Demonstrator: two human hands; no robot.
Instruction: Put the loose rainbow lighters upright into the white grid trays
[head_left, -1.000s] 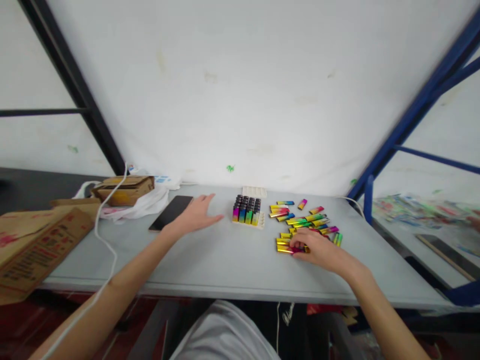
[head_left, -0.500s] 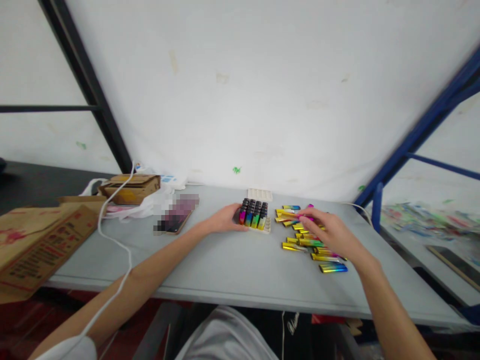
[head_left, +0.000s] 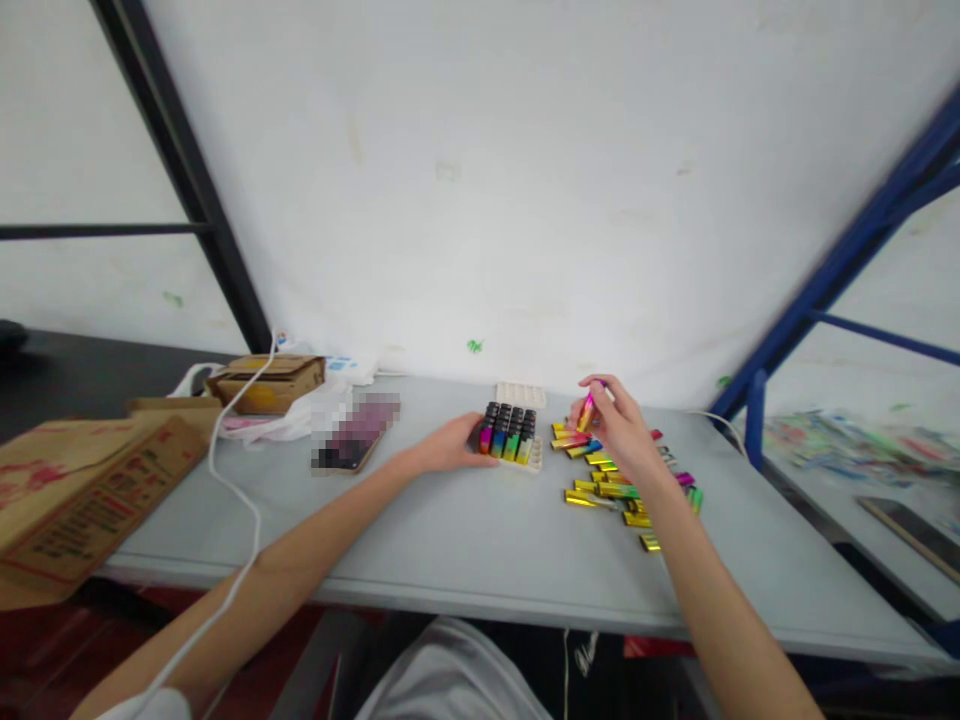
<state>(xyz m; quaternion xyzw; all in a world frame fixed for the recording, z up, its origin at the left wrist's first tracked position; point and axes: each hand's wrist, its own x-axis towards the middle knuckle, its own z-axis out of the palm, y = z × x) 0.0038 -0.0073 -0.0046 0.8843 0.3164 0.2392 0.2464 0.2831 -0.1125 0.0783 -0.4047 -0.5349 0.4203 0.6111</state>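
Note:
A pale tray [head_left: 534, 456] near the middle of the table bears rows of upright black-topped, rainbow-coloured tubes [head_left: 510, 432]. My left hand [head_left: 456, 444] is wrapped round the left side of this group, fingers partly hidden behind it. Right of the tray, my right hand [head_left: 611, 412] pinches one pink and gold metallic tube [head_left: 586, 410], tilted nearly upright above the table. Below and around that hand lies a loose pile of shiny gold, blue, green and pink tubes [head_left: 589, 496], partly covered by my forearm.
A second pale tray [head_left: 520, 394] lies by the wall. On the left are a phone [head_left: 358, 432], cardboard boxes [head_left: 112, 480], a plastic bag [head_left: 289, 420] and a hanging white cable [head_left: 251, 500]. Blue metal framing [head_left: 756, 420] borders the right side.
My right hand has lifted a pink and gold tube off the pile, moved slightly left and up, and turned the tube from lying flat to nearly upright. My left hand has stayed at the tray.

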